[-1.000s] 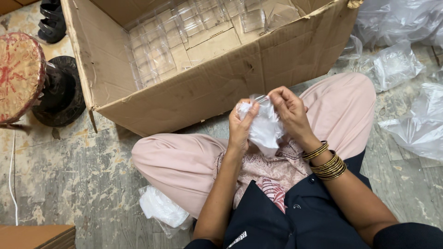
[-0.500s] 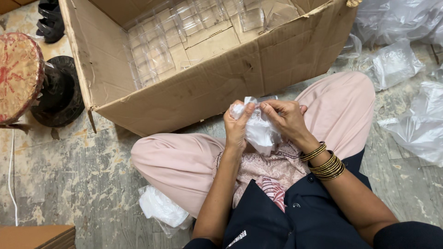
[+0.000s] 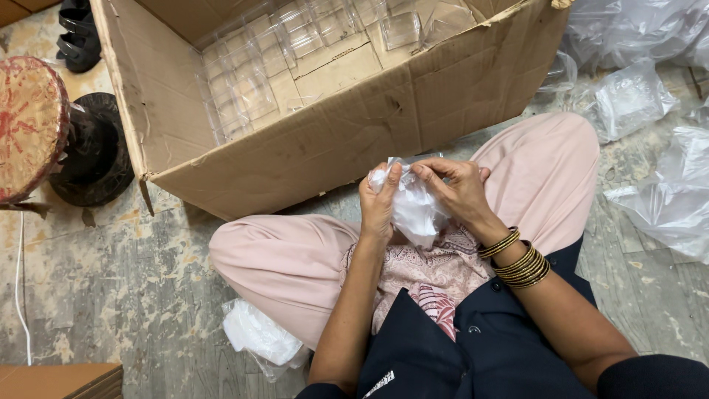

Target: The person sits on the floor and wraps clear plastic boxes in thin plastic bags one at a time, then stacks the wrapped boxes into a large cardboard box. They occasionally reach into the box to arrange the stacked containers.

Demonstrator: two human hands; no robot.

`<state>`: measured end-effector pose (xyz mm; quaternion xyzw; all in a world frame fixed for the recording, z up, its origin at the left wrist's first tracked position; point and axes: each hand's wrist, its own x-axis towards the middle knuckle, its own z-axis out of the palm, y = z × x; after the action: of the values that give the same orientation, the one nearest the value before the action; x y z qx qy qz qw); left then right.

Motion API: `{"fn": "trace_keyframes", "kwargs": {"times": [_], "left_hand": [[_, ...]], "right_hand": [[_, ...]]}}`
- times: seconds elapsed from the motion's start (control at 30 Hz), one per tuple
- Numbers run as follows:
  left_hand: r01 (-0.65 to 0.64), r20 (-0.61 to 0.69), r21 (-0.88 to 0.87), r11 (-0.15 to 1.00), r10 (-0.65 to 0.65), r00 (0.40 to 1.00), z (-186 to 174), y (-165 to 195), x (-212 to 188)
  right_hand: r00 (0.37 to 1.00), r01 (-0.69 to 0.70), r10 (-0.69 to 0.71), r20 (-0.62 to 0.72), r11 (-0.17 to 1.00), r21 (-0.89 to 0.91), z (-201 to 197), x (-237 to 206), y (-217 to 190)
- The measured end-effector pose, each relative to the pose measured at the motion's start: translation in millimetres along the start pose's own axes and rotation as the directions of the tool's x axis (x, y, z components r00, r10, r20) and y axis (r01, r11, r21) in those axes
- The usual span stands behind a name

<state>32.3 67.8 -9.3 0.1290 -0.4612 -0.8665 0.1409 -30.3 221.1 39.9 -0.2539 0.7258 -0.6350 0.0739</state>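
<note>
I sit cross-legged on the floor in pink trousers. Both hands meet above my lap on a crumpled clear plastic bag [image 3: 415, 210] with white material inside. My left hand [image 3: 379, 203] grips its left side, fingers curled around it. My right hand [image 3: 459, 191], gold bangles at the wrist, pinches the bag's top edge with thumb and fingertips. Just beyond the hands stands a large open cardboard box [image 3: 325, 140] holding several clear plastic containers [image 3: 251, 89].
A second white plastic bag [image 3: 258, 336] lies on the floor by my left knee. Loose clear plastic bags [image 3: 628, 100] are heaped at the right. A round red-patterned stool [image 3: 29, 125] and dark sandals [image 3: 77, 33] sit at the left. A cardboard piece [image 3: 59, 380] lies bottom left.
My right hand has come down from above the bag and closed in on its top edge beside the left hand. The bag sits slightly lower and more bunched.
</note>
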Motion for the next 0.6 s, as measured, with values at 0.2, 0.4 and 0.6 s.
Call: {"fn": "trace_keyframes", "kwargs": {"times": [0.2, 0.4, 0.6], "left_hand": [[-0.099, 0.030, 0.039, 0.994, 0.098, 0.995, 13.5, -1.2, 1.6], [-0.147, -0.067, 0.382, 0.913, 0.186, 0.980, 22.4, -20.6, -12.4], [-0.027, -0.145, 0.147, 0.989, 0.048, 0.988, 11.5, -6.3, 1.9]], "right_hand": [[0.995, 0.017, -0.019, 0.096, 1.000, 0.026, 15.4, -7.0, 1.2], [0.995, -0.086, 0.085, -0.049, 0.996, -0.018, 26.0, -7.6, 9.2], [1.000, -0.025, 0.024, 0.012, 0.999, 0.039, 17.6, -8.8, -1.0]]}}
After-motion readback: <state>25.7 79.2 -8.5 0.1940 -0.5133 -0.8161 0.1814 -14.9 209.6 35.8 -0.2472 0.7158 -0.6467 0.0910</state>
